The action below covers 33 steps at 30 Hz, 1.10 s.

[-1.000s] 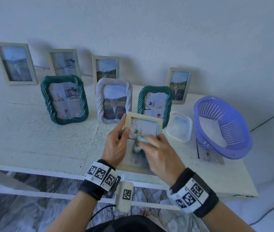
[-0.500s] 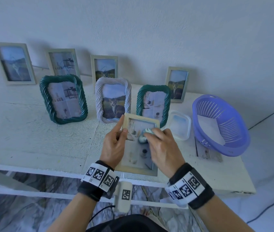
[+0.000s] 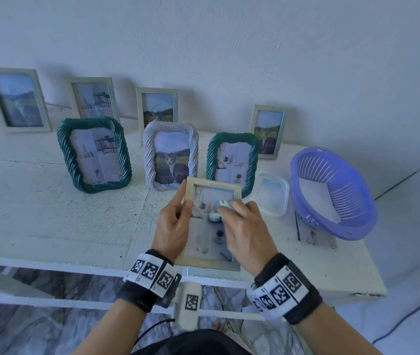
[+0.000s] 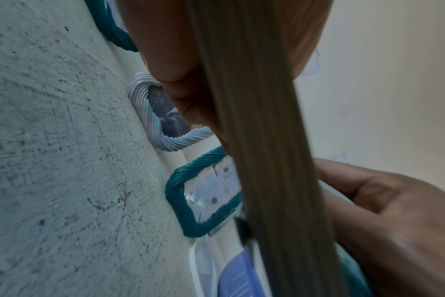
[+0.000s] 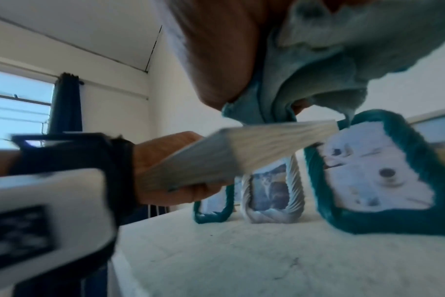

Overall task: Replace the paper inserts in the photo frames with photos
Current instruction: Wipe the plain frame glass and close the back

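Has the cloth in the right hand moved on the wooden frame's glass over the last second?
Yes. The cloth has slid up the glass toward the wooden frame's top edge, nearer the green frame.

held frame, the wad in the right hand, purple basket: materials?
Held frame: looks like pale unfinished wood, faint grain, matte; glazing unclear. Wad: soft teal cloth, fuzzy folds, likely microfibre. Purple basket: moulded plastic, smooth slotted walls with slight sheen.

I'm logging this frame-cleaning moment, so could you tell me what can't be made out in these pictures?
- Wooden frame, head view: middle of its glass hidden by the right hand and cloth.
- Its back: faces away in every view.
- Left hand, left wrist view: fingertips hidden behind the frame's edge.
- Right wrist view: motion blur smears the frame's edge.
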Each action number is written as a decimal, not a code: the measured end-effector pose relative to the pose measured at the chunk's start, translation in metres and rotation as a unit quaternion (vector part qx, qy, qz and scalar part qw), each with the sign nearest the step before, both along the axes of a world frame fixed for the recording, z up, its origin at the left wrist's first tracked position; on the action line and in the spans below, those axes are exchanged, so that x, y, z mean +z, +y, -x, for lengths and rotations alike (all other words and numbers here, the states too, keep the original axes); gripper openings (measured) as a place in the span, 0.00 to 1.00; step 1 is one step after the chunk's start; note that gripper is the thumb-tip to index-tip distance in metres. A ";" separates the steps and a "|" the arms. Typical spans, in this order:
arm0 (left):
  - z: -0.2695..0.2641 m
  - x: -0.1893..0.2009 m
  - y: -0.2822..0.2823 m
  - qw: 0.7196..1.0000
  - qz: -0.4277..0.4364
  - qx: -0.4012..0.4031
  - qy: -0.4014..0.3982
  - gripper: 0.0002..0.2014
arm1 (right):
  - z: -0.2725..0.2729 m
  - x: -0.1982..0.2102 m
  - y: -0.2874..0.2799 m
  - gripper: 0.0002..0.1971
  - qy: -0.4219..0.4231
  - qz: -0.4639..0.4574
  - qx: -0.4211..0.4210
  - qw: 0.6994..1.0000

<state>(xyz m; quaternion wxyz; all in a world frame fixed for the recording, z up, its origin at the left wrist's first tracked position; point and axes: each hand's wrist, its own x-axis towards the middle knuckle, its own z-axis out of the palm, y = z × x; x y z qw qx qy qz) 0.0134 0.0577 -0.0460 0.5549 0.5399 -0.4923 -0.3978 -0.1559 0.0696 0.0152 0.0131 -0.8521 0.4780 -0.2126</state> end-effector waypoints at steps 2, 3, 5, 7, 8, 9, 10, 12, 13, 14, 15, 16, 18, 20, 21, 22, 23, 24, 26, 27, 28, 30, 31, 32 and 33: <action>-0.003 0.001 -0.003 1.000 -0.003 -0.001 0.020 0.23 | -0.008 0.000 0.013 0.17 -0.025 -0.016 0.026 0.999; -0.004 0.002 -0.005 1.000 0.000 0.000 0.018 0.23 | -0.010 -0.001 0.022 0.15 -0.031 -0.028 0.056 0.998; -0.004 0.007 -0.006 1.000 0.006 0.009 0.010 0.23 | -0.010 -0.004 0.032 0.13 -0.020 -0.051 0.119 0.991; -0.003 0.012 -0.006 1.000 0.015 0.016 0.001 0.23 | -0.007 -0.004 0.021 0.13 -0.003 -0.058 0.133 0.989; -0.003 0.012 -0.006 1.000 0.022 0.015 -0.005 0.23 | -0.006 -0.002 0.010 0.13 0.003 -0.054 0.116 0.992; -0.002 0.013 -0.005 1.000 0.024 0.008 -0.009 0.23 | -0.006 0.001 -0.003 0.14 0.004 -0.045 0.090 0.995; -0.001 0.014 -0.005 1.000 0.024 0.008 -0.013 0.23 | -0.006 0.005 -0.015 0.16 0.005 -0.029 0.063 0.998; 0.002 0.018 -0.006 0.999 0.025 0.012 -0.020 0.23 | -0.010 0.011 -0.030 0.16 0.002 0.006 0.029 1.000; 0.002 0.019 -0.007 1.000 0.024 0.011 -0.014 0.23 | -0.013 0.014 -0.030 0.16 -0.003 0.016 0.026 1.000; 0.002 0.021 -0.009 1.000 0.024 0.011 -0.002 0.23 | -0.015 0.014 -0.027 0.15 -0.008 0.019 0.033 0.999; 0.000 0.022 -0.011 1.000 0.023 0.005 0.010 0.23 | -0.017 0.014 -0.019 0.15 -0.015 0.014 0.049 0.999; -0.002 0.024 -0.012 1.000 0.020 -0.003 0.015 0.23 | -0.017 0.013 -0.009 0.15 -0.021 -0.002 0.070 0.997; -0.005 0.023 -0.012 1.000 0.017 -0.005 0.010 0.23 | -0.012 0.009 0.012 0.14 -0.013 -0.035 0.129 0.991; -0.006 0.022 -0.011 1.000 0.024 0.008 -0.001 0.23 | -0.002 0.006 0.017 0.12 0.028 -0.048 0.175 0.983; -0.005 0.021 -0.011 1.000 0.026 0.015 -0.008 0.23 | 0.002 0.006 0.012 0.11 0.047 -0.048 0.174 0.982; -0.003 0.019 -0.010 0.999 0.025 0.017 -0.016 0.23 | 0.005 0.005 0.003 0.12 0.057 -0.054 0.157 0.984; -0.001 0.017 -0.010 0.999 0.025 0.016 -0.018 0.23 | 0.008 0.005 -0.008 0.13 0.058 -0.050 0.129 0.989; 0.001 0.017 -0.010 1.000 0.023 0.010 -0.017 0.23 | 0.010 0.006 -0.020 0.15 0.058 -0.037 0.102 0.992; 0.003 0.013 -0.012 1.000 0.013 0.005 -0.007 0.24 | 0.009 0.012 -0.035 0.17 0.067 -0.002 0.061 0.996; 0.005 0.013 -0.014 1.000 0.011 0.005 -0.003 0.23 | 0.009 0.014 -0.037 0.18 0.067 0.014 0.047 0.997; 0.006 0.011 -0.016 1.000 0.012 0.007 0.002 0.24 | 0.009 0.015 -0.034 0.18 0.053 0.022 0.036 0.998; 0.009 0.013 -0.020 1.000 0.010 0.002 -0.001 0.26 | 0.010 0.012 -0.020 0.18 0.016 0.007 0.026 0.999; 0.009 0.013 -0.020 1.000 0.007 -0.001 -0.009 0.26 | 0.012 0.009 -0.009 0.18 0.003 -0.009 0.037 0.999; 0.010 0.013 -0.020 1.000 0.006 0.003 -0.018 0.25 | 0.016 0.007 0.003 0.17 -0.001 -0.021 0.063 0.998; 0.011 0.013 -0.019 1.000 0.003 0.009 -0.023 0.24 | 0.020 0.005 0.014 0.15 0.003 -0.025 0.098 0.995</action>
